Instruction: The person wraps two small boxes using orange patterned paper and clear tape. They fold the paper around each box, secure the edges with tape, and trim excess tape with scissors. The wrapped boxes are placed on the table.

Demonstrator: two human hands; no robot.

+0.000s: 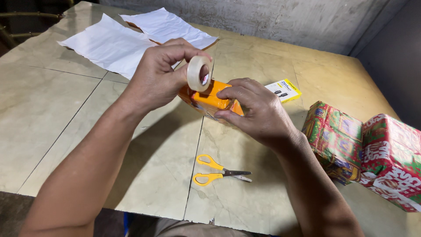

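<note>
In the head view, your left hand (153,79) sits just above the centre of the frame, its grip closed on a roll of clear tape (198,73) held upright over an orange box (210,100). Your right hand (254,109) is clamped on that box, which rests on the bench (52,114) at mid-frame. Yellow-handled scissors (219,171) lie below, blades shut. White paper sheets (118,44) lie upper left, a small yellow box (283,90) just right of centre, wrapped parcels (368,149) at right.
</note>
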